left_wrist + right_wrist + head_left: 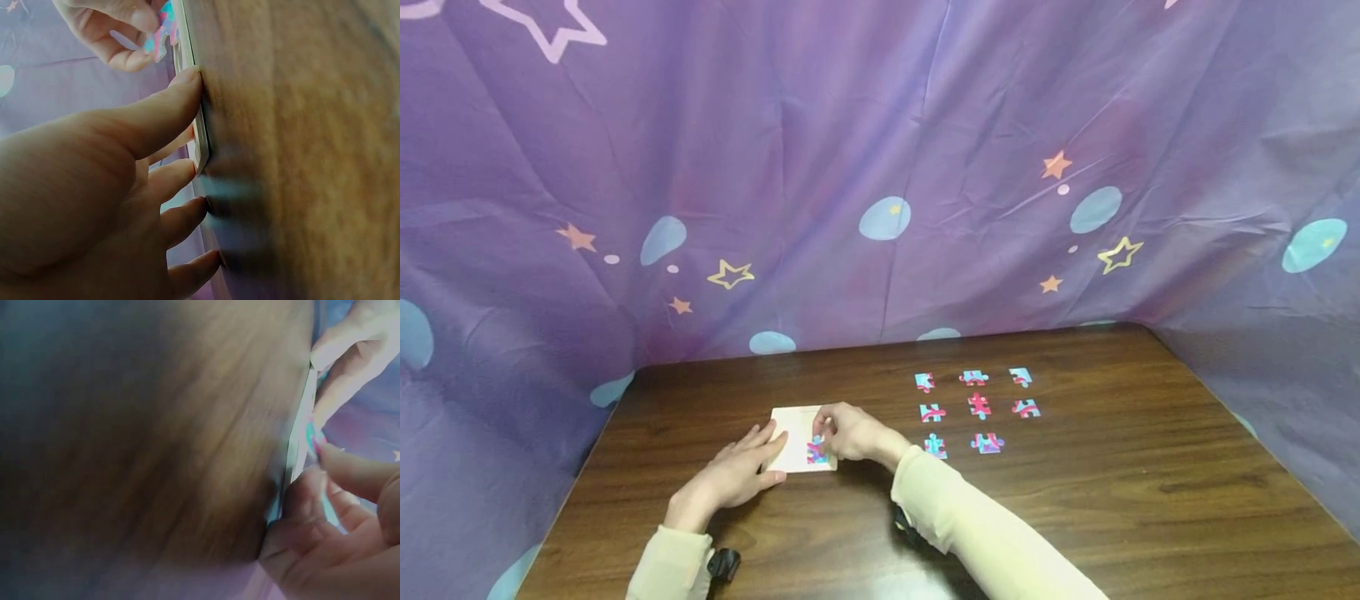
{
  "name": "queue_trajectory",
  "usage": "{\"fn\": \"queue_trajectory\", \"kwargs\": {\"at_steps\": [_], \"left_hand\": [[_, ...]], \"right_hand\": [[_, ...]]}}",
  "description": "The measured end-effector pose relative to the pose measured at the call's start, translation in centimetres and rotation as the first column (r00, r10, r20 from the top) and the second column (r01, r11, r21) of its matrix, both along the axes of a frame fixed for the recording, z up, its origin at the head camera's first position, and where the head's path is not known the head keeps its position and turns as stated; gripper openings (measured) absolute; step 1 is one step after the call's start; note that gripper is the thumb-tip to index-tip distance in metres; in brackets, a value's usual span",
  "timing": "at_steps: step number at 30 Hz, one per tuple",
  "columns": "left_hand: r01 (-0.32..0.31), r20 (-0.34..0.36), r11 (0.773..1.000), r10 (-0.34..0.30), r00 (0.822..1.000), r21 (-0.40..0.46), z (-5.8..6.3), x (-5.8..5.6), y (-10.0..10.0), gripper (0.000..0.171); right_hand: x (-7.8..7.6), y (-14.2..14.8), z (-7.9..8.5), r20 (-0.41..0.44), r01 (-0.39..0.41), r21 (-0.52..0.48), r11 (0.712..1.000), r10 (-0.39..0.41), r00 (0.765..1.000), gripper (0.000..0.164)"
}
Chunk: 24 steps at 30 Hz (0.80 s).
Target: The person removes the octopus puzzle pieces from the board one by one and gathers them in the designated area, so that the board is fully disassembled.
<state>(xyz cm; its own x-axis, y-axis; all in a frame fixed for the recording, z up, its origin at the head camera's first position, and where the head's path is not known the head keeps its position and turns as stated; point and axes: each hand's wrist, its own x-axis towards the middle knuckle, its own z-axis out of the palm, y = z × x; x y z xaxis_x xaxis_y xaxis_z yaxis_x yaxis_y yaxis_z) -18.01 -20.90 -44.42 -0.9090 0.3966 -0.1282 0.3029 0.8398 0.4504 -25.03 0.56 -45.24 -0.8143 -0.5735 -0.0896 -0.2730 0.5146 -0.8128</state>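
A square white puzzle tray (792, 446) lies on the table. My left hand (735, 468) rests against its left side with fingers spread; in the left wrist view the thumb (169, 115) presses on its edge. At the tray's near right corner is a pink and blue jigsaw piece (816, 452). My right hand (850, 432) pinches this piece between thumb and fingertips, which hide part of it. From the right wrist view, the piece (314, 434) shows tilted by the thumb, close over the tray's edge (299, 437).
Several loose jigsaw pieces (978, 406) lie in three rows to the right of the tray, on the brown wooden table (1112, 467). A purple cloth (820, 167) with stars and ovals hangs behind the table and along its sides.
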Motion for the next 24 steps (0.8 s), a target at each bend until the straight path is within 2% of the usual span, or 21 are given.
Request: {"fn": "queue_trajectory", "kwargs": {"at_steps": [4,8,14,18,24], "left_hand": [[-0.008,0.009,1.0,0.009,1.0,-0.011,-0.1,0.0,0.1,0.06],[-0.008,0.01,1.0,0.008,1.0,-0.019,0.1,-0.2,0.2,0.06],[-0.005,-0.004,0.999,0.004,1.0,-0.041,0.4,-0.4,0.3,0.06],[-0.009,0.007,0.999,0.01,1.0,-0.039,0.4,-0.3,0.2,0.06],[-0.011,0.011,1.0,0.011,1.0,-0.027,0.2,-0.1,0.3,0.059]], "right_hand": [[0.0,0.1,-0.2,0.185,0.013,-0.175,0.985,0.02,0.983,0.017],[-0.1,0.6,0.3,0.272,0.028,-0.225,0.974,0.035,0.962,0.009],[-0.3,1.4,1.2,0.434,0.078,-0.361,0.929,0.093,0.896,0.008],[-0.1,2.2,1.5,0.475,0.096,-0.395,0.913,0.114,0.872,0.005],[0.3,4.1,1.6,0.448,0.083,-0.374,0.924,0.101,0.888,0.005]]}}
